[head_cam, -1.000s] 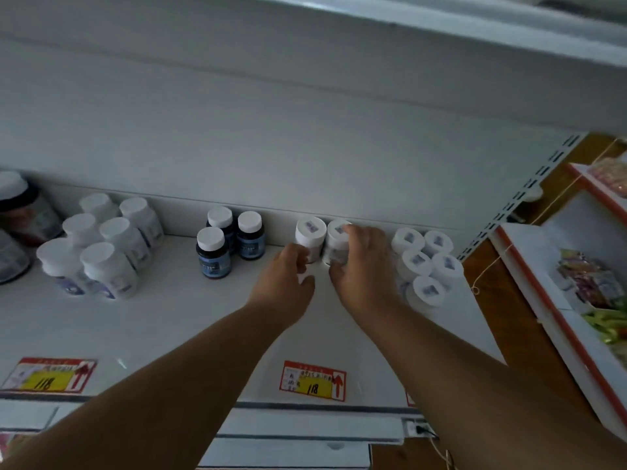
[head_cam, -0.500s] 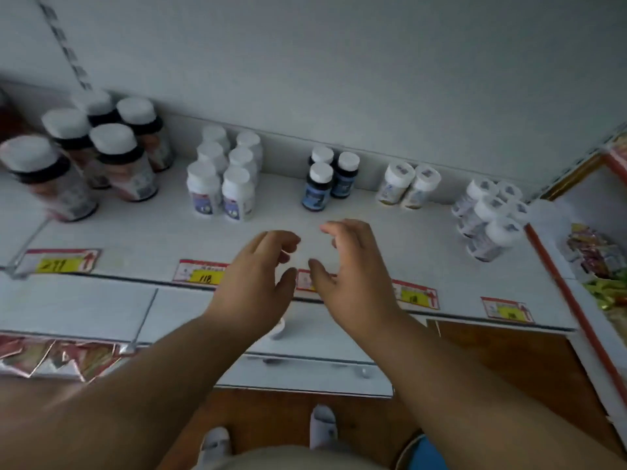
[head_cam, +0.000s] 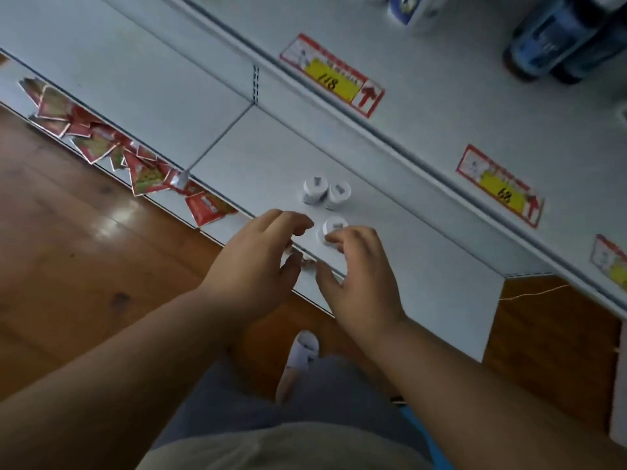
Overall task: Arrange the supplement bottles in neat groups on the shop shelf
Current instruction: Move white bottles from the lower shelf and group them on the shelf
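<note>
You leaned over the lower shelf [head_cam: 390, 232] of a white shop rack, both bare arms reaching down toward three small white-capped bottles. Two bottles [head_cam: 326, 193] stood touching each other farther back on the shelf; a third bottle [head_cam: 334, 227] stood apart from them, nearer the front edge. Your right hand [head_cam: 359, 276] hovered over that third bottle, its fingertips [head_cam: 334, 237] curled at the cap's near side; whether they touched or gripped it could not be told. Your left hand [head_cam: 254, 262] hung just beside it, fingers loosely curled and holding nothing. Above, the upper shelf [head_cam: 441, 106] carried red-and-yellow price tags [head_cam: 334, 74] along its front and dark blue bottles [head_cam: 559, 35] at the top right. Red packets [head_cam: 101, 137] lay scattered along the shelf to the left, over a wooden floor [head_cam: 68, 249].
</note>
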Action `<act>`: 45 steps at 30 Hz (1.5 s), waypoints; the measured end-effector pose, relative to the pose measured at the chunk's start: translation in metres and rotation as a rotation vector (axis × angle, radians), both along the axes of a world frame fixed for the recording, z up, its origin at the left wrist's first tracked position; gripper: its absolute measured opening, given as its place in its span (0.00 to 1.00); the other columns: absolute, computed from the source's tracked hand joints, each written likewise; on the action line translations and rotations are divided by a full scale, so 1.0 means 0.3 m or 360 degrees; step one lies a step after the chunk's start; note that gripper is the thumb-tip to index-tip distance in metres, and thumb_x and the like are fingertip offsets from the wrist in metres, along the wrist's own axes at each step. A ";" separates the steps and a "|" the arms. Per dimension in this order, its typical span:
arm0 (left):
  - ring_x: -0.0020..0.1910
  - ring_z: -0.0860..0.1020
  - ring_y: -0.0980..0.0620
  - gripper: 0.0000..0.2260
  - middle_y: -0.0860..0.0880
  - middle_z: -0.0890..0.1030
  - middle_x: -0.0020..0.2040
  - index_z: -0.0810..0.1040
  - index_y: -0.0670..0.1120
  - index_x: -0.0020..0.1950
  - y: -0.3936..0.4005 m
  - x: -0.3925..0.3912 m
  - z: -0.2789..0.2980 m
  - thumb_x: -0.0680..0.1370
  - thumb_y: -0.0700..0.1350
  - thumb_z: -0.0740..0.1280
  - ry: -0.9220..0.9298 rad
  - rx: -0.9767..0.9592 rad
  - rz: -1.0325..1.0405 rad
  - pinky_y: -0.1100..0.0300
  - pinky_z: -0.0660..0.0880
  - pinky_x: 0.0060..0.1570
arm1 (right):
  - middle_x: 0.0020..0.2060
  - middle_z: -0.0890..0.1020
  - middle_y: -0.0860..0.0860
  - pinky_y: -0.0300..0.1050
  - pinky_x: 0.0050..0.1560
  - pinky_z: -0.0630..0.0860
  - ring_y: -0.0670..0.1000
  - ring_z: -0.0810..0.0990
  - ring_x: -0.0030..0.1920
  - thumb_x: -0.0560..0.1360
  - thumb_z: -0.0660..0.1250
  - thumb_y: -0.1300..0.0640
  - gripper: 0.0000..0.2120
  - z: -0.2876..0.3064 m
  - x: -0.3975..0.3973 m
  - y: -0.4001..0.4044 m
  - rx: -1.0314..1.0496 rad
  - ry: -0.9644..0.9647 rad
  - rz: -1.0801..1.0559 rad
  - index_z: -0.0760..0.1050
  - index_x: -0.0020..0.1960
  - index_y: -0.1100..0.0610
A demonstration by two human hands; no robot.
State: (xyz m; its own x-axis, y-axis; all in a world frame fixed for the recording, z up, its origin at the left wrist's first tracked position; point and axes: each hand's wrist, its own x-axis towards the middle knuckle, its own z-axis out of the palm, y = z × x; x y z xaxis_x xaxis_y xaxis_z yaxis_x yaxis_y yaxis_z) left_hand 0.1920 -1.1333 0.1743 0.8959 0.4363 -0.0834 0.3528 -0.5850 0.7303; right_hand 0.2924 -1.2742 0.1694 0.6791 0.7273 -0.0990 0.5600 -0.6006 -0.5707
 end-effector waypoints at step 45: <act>0.39 0.82 0.55 0.12 0.44 0.85 0.48 0.78 0.41 0.59 0.117 0.100 0.748 0.76 0.38 0.67 -0.0187 -0.1332 -0.0208 0.66 0.77 0.37 | 0.55 0.76 0.48 0.47 0.46 0.82 0.45 0.80 0.54 0.75 0.64 0.40 0.15 0.710 0.018 0.051 0.1063 0.0155 -0.0558 0.70 0.59 0.44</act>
State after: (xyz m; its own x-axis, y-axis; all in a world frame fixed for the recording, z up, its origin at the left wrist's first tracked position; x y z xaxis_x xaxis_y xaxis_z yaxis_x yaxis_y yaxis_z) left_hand 0.2220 -1.0981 0.3988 0.9579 0.1648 -0.2352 0.2148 0.1326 0.9676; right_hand 0.2979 -1.2589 0.3824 0.8922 0.3970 0.2152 0.3286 -0.2437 -0.9125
